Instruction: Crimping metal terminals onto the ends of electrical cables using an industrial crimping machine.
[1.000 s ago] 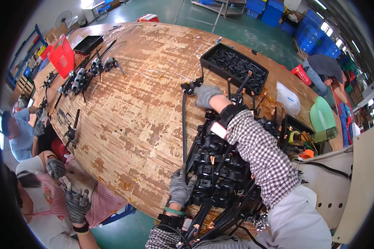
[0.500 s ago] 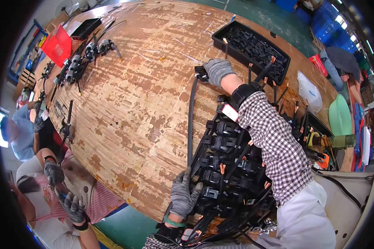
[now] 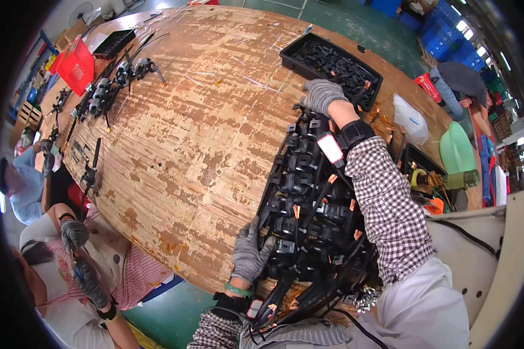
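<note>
A pile of black cable assemblies [image 3: 297, 183], with black plastic housings and bare copper ends, lies in rows along the table's near right side. My left hand [image 3: 250, 255], in a grey knit glove, grips the near end of a black cable [image 3: 269, 189] at the pile's left edge, thumb apart from the fingers. My right hand [image 3: 325, 96], gloved alike, is curled over the cable's far end at the top of the pile. What lies under its fingers is mostly hidden. A white tag [image 3: 330, 149] with a red border shows beside my right wrist.
A black bin [image 3: 374, 93] of small black parts stands beyond my right hand. To the right are a clear plastic bag [image 3: 410, 119], a green basin [image 3: 457, 148] and a green-handled tool [image 3: 461, 179]. Co-workers sit at left, near a red box [image 3: 75, 65].
My right hand has brought the cable's far end rightward, from over bare table onto the pile's edge. My left hand stays at the near end. The whole view has shifted slightly.
</note>
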